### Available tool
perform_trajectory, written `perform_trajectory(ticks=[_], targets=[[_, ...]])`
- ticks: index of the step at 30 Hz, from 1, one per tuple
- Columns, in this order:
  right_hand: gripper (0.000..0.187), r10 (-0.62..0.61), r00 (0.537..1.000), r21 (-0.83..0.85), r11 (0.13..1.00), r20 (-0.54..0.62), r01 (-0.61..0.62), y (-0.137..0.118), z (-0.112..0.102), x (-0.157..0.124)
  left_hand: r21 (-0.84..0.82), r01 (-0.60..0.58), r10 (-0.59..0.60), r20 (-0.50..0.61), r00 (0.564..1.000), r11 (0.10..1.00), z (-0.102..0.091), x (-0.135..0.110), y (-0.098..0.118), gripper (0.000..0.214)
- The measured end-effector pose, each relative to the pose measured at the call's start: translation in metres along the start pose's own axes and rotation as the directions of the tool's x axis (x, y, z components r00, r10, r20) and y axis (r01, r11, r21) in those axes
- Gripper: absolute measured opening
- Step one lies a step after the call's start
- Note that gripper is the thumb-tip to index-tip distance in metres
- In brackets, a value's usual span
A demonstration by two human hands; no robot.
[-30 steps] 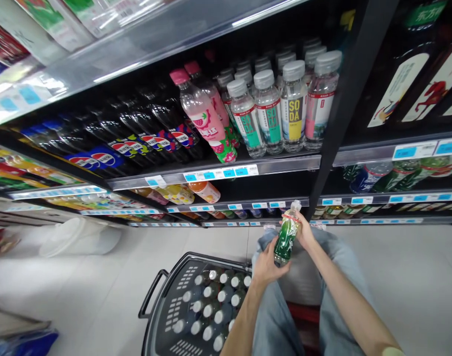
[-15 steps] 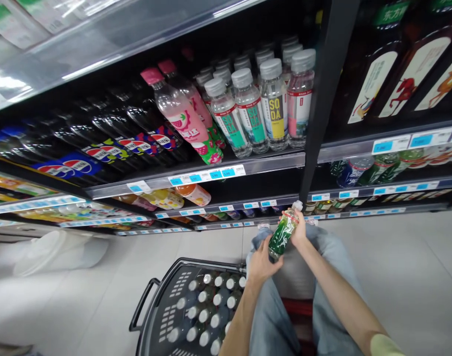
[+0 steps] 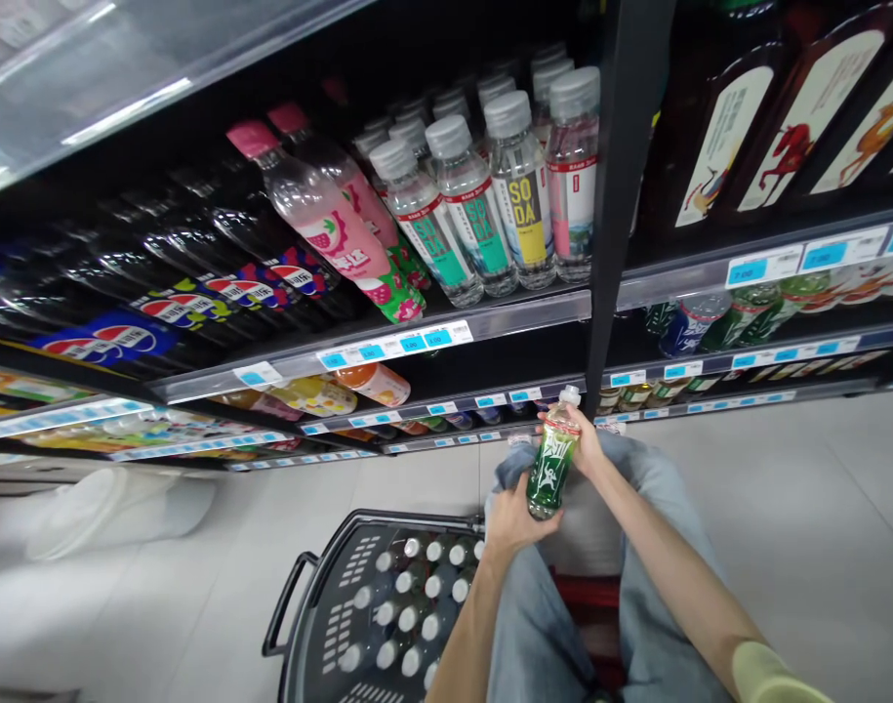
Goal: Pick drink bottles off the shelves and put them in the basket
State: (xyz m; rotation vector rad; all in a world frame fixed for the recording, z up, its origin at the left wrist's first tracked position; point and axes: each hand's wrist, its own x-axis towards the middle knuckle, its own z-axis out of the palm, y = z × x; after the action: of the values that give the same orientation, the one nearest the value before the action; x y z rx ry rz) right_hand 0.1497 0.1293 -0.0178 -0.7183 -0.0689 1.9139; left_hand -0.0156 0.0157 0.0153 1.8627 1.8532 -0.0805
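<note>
Between my two hands, above my knees, is a bottle (image 3: 551, 467) with a green label, white lettering and a whitish cap. My left hand (image 3: 517, 516) grips it near its base, thumb across the bottom. Around its upper part, below the cap, are the fingers of my right hand (image 3: 587, 441). The bottle stands nearly upright in view, leaning slightly right at the top. To the left of my left forearm is a dark grey shopping basket (image 3: 315, 617) holding several white-capped bottles (image 3: 408, 617).
Ahead stands a shelf unit (image 3: 519, 314) with soda water bottles (image 3: 452, 220), pink-capped bottles (image 3: 329, 220) and dark cola bottles (image 3: 197, 264). Large dark bottles (image 3: 797, 127) fill the right bay. A whitish tub (image 3: 124, 513) sits on the tiled floor at left. A red stool (image 3: 588, 591) shows beneath me.
The bottle has turned more upright, its label facing me more fully, and has shifted slightly left. Both hands keep hold of it. The shelves have shifted left and somewhat upward in view.
</note>
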Motion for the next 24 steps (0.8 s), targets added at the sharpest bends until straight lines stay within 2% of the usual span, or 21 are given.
perform_trajectory(ticks=[5,13,24], targets=[[0.026,-0.002,0.997,0.074,0.997,-0.072,0.008,0.004,-0.002,0.004,0.017,-0.012,0.011,0.008,1.0,1.0,0.001,0.001,0.002,0.089],[0.022,-0.076,0.985,0.126,0.987,-0.155,0.096,0.002,-0.014,0.014,-0.022,-0.02,0.019,-0.033,0.999,1.0,0.004,0.005,0.006,0.09],[0.022,-0.034,0.997,0.092,0.995,-0.073,0.041,0.0,-0.009,0.007,-0.003,-0.037,0.037,0.004,0.999,0.999,0.005,0.006,0.004,0.097]])
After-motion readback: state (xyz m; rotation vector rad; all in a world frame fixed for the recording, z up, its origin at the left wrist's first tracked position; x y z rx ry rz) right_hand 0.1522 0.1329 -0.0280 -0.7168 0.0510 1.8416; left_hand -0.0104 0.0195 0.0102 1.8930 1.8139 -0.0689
